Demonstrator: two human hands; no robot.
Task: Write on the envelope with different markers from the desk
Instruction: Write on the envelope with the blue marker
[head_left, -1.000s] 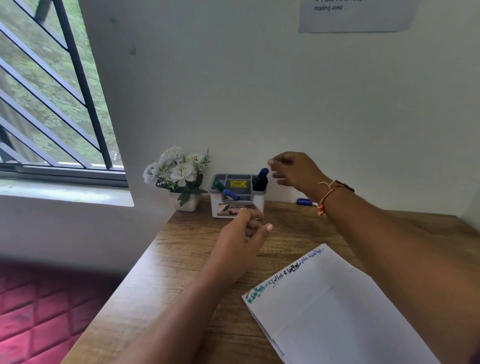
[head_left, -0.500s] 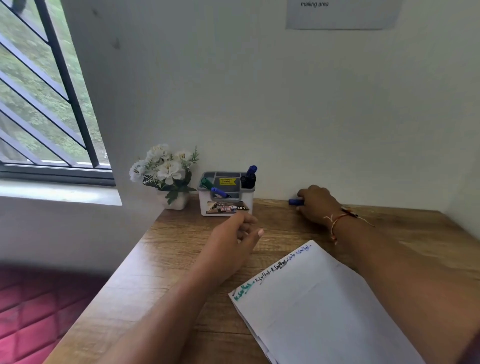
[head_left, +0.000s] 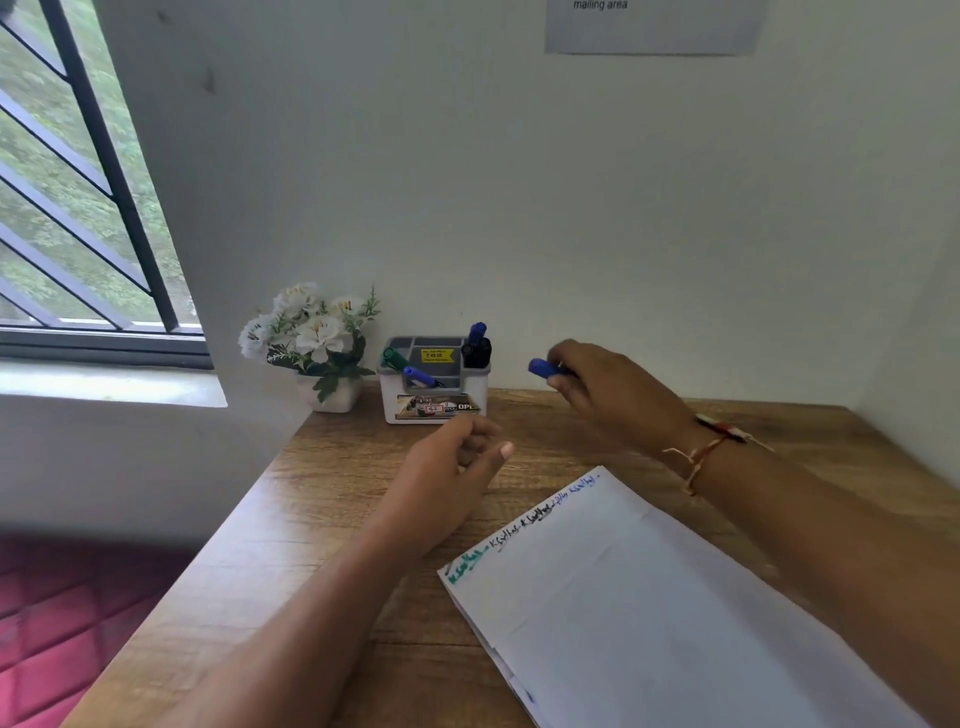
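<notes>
Gripped a blue marker (head_left: 543, 368) in the right hand (head_left: 613, 395), above the desk (head_left: 311, 519) just right of the pen box (head_left: 435, 406). Held the left hand (head_left: 452, 467) loosely curled, empty, near the envelope (head_left: 649, 597) lying flat, near right

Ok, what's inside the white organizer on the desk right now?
Green marker and blue marker lean at left; a taller blue marker and black marker stand at right. The organizer walls hide their lower ends.

The head-worn wide-angle camera is looking forward and down from close above the worktop (head_left: 332, 509), facing the wall (head_left: 519, 182), with the window (head_left: 62, 208) sitting upper left.
</notes>
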